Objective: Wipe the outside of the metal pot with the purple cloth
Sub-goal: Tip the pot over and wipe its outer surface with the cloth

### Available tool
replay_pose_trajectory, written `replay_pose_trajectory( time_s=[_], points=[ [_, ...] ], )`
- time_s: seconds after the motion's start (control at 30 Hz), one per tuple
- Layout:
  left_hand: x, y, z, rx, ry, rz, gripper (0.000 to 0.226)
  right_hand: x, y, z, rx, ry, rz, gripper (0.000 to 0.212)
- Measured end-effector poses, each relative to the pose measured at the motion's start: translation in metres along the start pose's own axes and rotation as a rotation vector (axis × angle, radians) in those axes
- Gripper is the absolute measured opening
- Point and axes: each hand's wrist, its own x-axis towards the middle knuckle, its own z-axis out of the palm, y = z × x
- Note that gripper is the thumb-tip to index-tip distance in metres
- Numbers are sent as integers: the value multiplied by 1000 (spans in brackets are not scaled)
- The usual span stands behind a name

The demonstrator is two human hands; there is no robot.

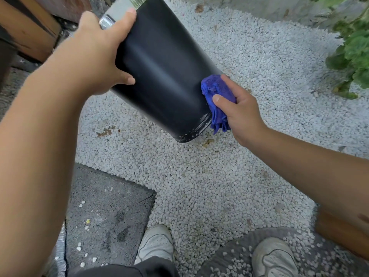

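Head view: my left hand (99,56) grips the tilted pot (159,76) over gravel (239,156), right hand (237,110) pinching the bunched cloth (217,92) against its lower side. Mid-wipe, I'd say; next I'd turn the pot for unwiped wall.

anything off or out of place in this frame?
Minor only. The metal pot has pale specks along its bottom rim, below where the purple cloth presses. Stray white pebbles lie scattered on the grey paving slab, off the gravel bed. No visible dents or spills.
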Motion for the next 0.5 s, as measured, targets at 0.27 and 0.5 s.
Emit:
replay_pose_trajectory(
  time_s=[0.27, 0.5],
  points=[
    [-10, 13, 4, -1, 113, 115, 106, -20, 7, 1, -116, 43, 24, 57],
    [-40, -33, 28, -379, 60, -65, 97, -3, -5, -7, -232, -17, -33, 56]
  ],
)
